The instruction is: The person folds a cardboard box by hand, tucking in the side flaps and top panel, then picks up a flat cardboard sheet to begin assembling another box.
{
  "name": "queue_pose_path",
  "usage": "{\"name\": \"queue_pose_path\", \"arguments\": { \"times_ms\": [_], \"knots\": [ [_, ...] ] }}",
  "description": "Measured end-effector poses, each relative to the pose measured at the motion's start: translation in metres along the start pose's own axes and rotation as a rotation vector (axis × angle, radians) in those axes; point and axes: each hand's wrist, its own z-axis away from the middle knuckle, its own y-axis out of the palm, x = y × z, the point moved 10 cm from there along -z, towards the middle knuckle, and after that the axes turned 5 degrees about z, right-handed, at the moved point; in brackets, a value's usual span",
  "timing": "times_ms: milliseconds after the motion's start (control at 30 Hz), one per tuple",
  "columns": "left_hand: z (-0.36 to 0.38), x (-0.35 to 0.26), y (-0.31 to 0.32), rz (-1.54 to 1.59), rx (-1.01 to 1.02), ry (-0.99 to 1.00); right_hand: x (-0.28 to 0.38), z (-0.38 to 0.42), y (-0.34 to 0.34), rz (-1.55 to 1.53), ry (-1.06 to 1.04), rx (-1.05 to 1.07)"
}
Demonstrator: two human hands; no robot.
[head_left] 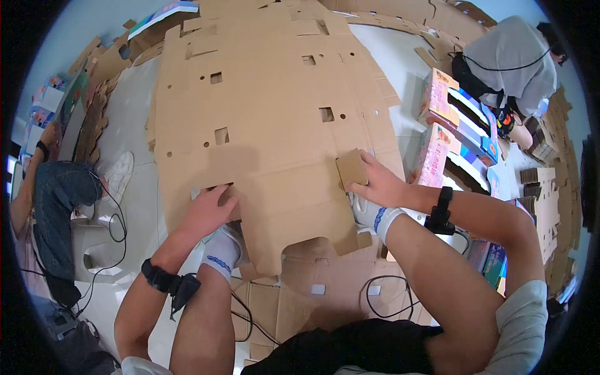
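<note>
A large brown cardboard sheet (275, 137) with square and round cut-outs lies flat before me, its near edge between my feet. At its near left corner, my left hand (211, 209) curls its fingers around a small folded flap (235, 212), partly hidden by the hand. On the near right side my right hand (382, 180) pinches a raised flap (351, 172), with thumb and fingers on its right edge. Both of my wrists carry black straps. My shoes stand close beside the sheet's near corners.
Printed boxes with handle openings (431, 156) stand on the right, beside a crouching person in grey (512, 59). Another person in jeans (65, 212) sits at left. Stacked flat cardboard (540, 200) lies far right. A black cable (369, 300) loops near my legs.
</note>
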Motion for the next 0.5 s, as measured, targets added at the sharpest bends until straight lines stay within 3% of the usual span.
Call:
{"name": "queue_pose_path", "arguments": {
  "times_ms": [200, 300, 400, 500],
  "knots": [
    [0.027, -0.023, -0.005, -0.026, 0.218, 0.000, -0.008, 0.006, -0.010, -0.019, 0.022, -0.045],
    [0.044, -0.028, 0.000, 0.406, 0.348, -0.151, -0.011, 0.009, -0.018, 0.016, 0.053, -0.047],
    [0.054, -0.005, 0.019, 0.698, 0.350, -0.335, -0.012, 0.011, -0.025, -0.013, 0.102, -0.024],
    [0.050, -0.001, 0.011, 0.221, 0.152, -0.064, -0.018, 0.015, -0.026, -0.018, 0.106, -0.017]
  ]
}}
